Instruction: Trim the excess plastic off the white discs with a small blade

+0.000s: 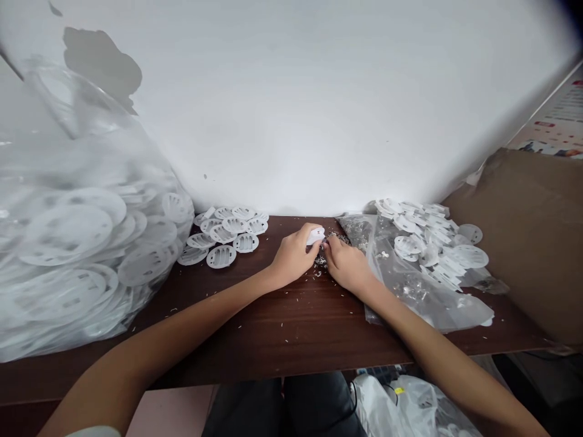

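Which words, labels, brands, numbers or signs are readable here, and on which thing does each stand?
None can be read.
Printed sheet at the right edge: text too small and blurred.
Yellow mark below the table: no lettering visible.
White piece in left hand: none visible.

Two hands (pixel 292 258) (pixel 348 262), one held piece (pixel 315 235)

Plastic piece (pixel 314 235) at centre was white. Slotted discs (pixel 221 256) at 9 o'clock were white too. Metal bits (pixel 321 262) at centre were speckled silver and dark. Tabletop (pixel 291 321) at 6 was dark red-brown with streaky grain. Wall (pixel 291 121) at 12 was white, grey blotch (pixel 100 60) at 10. Carton (pixel 528 243) at 3 was brown; poster (pixel 558 118) at 2 white, red marks (pixel 545 124).
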Demonstrator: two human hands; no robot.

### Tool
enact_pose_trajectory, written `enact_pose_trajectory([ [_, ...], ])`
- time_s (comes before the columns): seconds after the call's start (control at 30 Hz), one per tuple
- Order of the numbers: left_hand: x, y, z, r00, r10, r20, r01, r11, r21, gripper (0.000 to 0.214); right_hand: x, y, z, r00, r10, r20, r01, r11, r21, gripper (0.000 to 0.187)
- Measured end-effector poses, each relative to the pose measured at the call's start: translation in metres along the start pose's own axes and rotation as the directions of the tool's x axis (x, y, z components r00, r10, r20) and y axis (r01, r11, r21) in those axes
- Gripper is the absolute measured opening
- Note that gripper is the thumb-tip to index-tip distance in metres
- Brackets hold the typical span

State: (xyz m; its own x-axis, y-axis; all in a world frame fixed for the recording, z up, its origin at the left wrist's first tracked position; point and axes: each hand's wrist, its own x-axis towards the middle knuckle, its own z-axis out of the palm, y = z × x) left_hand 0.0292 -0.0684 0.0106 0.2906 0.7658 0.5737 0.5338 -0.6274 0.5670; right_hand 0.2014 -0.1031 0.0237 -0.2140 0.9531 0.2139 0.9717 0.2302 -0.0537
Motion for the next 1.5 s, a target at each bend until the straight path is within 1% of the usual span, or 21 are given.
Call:
enact_pose_trajectory([
  [0.17, -0.002, 0.007, 0.001, 0.996, 0.070, 0.064, -0.077, 0.990, 0.120, 0.038, -0.003, -0.009, 0.001, 0.998, 0.056, 0.003, -0.056, 0.996, -0.067, 0.027],
  [0.33, -0.002, 0.007, 0.001, 0.990, 0.089, 0.111, -0.101, 0.989, 0.112, 0.044, -0.003, -0.011, 0.006, 0.999, 0.048, 0.020, -0.046, 0.996, -0.082, 0.023],
  [0.4, 0.001, 0.006, -0.001, 0.991, 0.071, 0.114, -0.078, 0.995, 0.065, 0.045, -0.002, -0.011, 0.005, 0.999, 0.043, 0.017, -0.042, 0.997, -0.061, 0.023],
  [0.47, 0.007, 0.005, -0.003, 0.994, 0.040, 0.097, -0.038, 0.999, -0.014, 0.043, 0.000, -0.010, 0.002, 0.999, 0.049, -0.015, -0.049, 0.998, -0.029, 0.025],
  [0.53, 0.015, 0.002, -0.006, 0.998, -0.006, 0.059, 0.013, 0.992, -0.122, 0.039, 0.003, -0.005, -0.004, 0.996, 0.059, -0.072, -0.058, 0.998, 0.022, 0.031],
  [0.6, 0.022, -0.003, -0.007, 0.995, -0.092, 0.024, 0.095, 0.962, -0.258, 0.035, 0.006, 0.004, -0.010, 0.987, 0.081, -0.141, -0.069, 0.994, 0.090, 0.038],
  [0.63, 0.026, -0.007, -0.007, 0.987, -0.161, 0.026, 0.160, 0.929, -0.335, 0.034, 0.008, 0.010, -0.012, 0.981, 0.096, -0.168, -0.075, 0.989, 0.127, 0.040],
  [0.67, 0.029, -0.011, -0.007, 0.968, -0.246, 0.041, 0.241, 0.878, -0.414, 0.036, 0.010, 0.017, -0.013, 0.976, 0.113, -0.188, -0.083, 0.983, 0.161, 0.042],
  [0.73, 0.033, -0.021, -0.007, 0.903, -0.414, 0.117, 0.407, 0.733, -0.546, 0.042, 0.013, 0.031, -0.013, 0.972, 0.121, -0.199, -0.074, 0.970, 0.230, 0.042],
  [0.77, 0.034, -0.027, -0.007, 0.867, -0.477, 0.144, 0.463, 0.665, -0.586, 0.043, 0.015, 0.037, -0.012, 0.974, 0.106, -0.200, -0.050, 0.963, 0.265, 0.040],
  [0.8, 0.034, -0.032, -0.006, 0.837, -0.523, 0.162, 0.501, 0.612, -0.611, 0.044, 0.016, 0.041, -0.011, 0.976, 0.076, -0.203, -0.013, 0.956, 0.295, 0.037],
  [0.87, 0.034, -0.041, -0.006, 0.789, -0.591, 0.165, 0.540, 0.539, -0.646, 0.043, 0.018, 0.045, -0.008, 0.979, -0.012, -0.206, 0.082, 0.940, 0.333, 0.029],
  [0.93, 0.033, -0.048, -0.005, 0.762, -0.628, 0.157, 0.544, 0.489, -0.682, 0.042, 0.018, 0.043, -0.005, 0.977, -0.112, -0.183, 0.170, 0.924, 0.342, 0.024],
  [0.97, 0.033, -0.050, -0.005, 0.758, -0.634, 0.153, 0.537, 0.473, -0.698, 0.041, 0.017, 0.041, -0.003, 0.976, -0.152, -0.158, 0.198, 0.920, 0.338, 0.022],
  [1.0, 0.032, -0.051, -0.004, 0.761, -0.632, 0.146, 0.525, 0.468, -0.711, 0.041, 0.016, 0.039, -0.002, 0.975, -0.178, -0.131, 0.212, 0.920, 0.328, 0.020],
  [1.07, 0.029, -0.052, -0.003, 0.783, -0.609, 0.129, 0.498, 0.490, -0.715, 0.039, 0.015, 0.035, 0.002, 0.977, -0.195, -0.083, 0.211, 0.933, 0.291, 0.021],
  [1.17, 0.024, -0.050, -0.001, 0.825, -0.555, 0.102, 0.466, 0.569, -0.677, 0.038, 0.015, 0.036, 0.008, 0.985, -0.167, -0.051, 0.174, 0.956, 0.236, 0.023],
  [1.3, 0.019, -0.046, 0.002, 0.865, -0.497, 0.063, 0.434, 0.679, -0.592, 0.036, 0.017, 0.038, 0.014, 0.990, -0.137, -0.039, 0.142, 0.963, 0.231, 0.022],
  [1.37, 0.017, -0.046, 0.004, 0.900, -0.434, 0.032, 0.384, 0.758, -0.528, 0.036, 0.018, 0.036, 0.016, 0.991, -0.127, -0.033, 0.131, 0.966, 0.222, 0.022],
  [1.43, 0.015, -0.044, 0.004, 0.943, -0.332, 0.008, 0.299, 0.838, -0.457, 0.038, 0.018, 0.033, 0.018, 0.993, -0.115, -0.027, 0.118, 0.972, 0.205, 0.020],
  [1.5, 0.012, -0.041, 0.004, 0.974, -0.225, -0.008, 0.202, 0.890, -0.410, 0.036, 0.019, 0.032, 0.019, 0.993, -0.109, -0.035, 0.114, 0.971, 0.212, 0.017],
])
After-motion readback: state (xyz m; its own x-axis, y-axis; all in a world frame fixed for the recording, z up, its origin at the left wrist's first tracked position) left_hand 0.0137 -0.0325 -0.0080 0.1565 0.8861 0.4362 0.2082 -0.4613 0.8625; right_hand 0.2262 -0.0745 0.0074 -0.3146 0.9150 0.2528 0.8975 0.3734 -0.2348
